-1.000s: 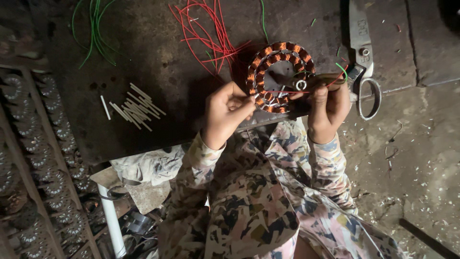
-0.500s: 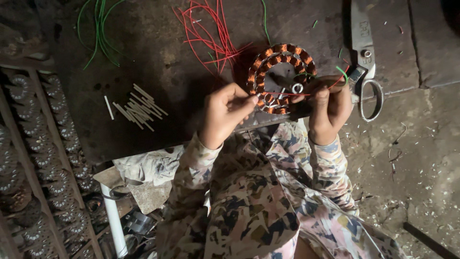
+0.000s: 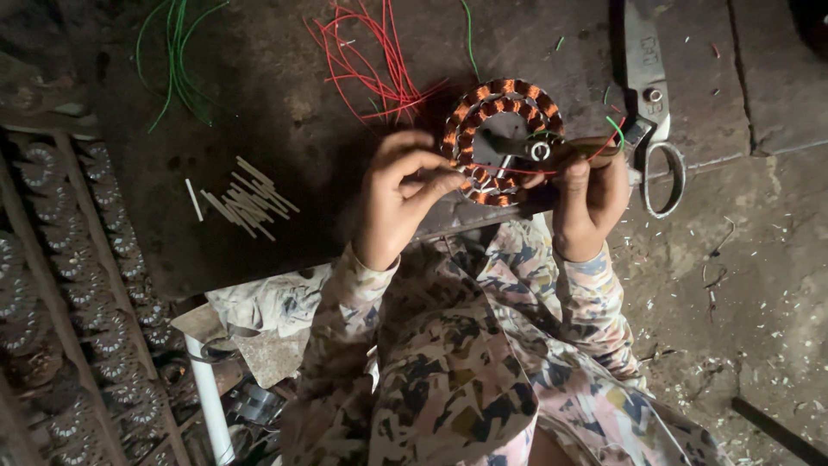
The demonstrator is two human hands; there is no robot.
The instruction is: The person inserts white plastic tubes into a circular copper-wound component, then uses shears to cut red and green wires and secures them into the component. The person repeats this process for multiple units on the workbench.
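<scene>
A round motor stator with orange copper windings (image 3: pixel 483 108) lies on a dark work surface (image 3: pixel 302 207). My left hand (image 3: pixel 401 198) pinches at its lower left rim, fingers closed on a winding or thin wire there. My right hand (image 3: pixel 591 203) holds a wooden-handled tool (image 3: pixel 569 154) laid across the stator's centre, beside a small metal ring (image 3: pixel 540 152). A thin red wire (image 3: pixel 517 171) runs across the stator between my two hands. My patterned sleeves fill the lower middle of the view.
Large metal scissors (image 3: pixel 651 112) lie just right of the stator. Loose red wires (image 3: pixel 371 60) and green wires (image 3: pixel 177 65) lie at the back. A pile of small white sleeves (image 3: pixel 246 203) sits to the left. Rows of wound stators (image 3: pixel 52 285) line the left edge.
Both hands stay at the stator. My left fingers have shifted slightly along its lower left rim; the view has drifted a little.
</scene>
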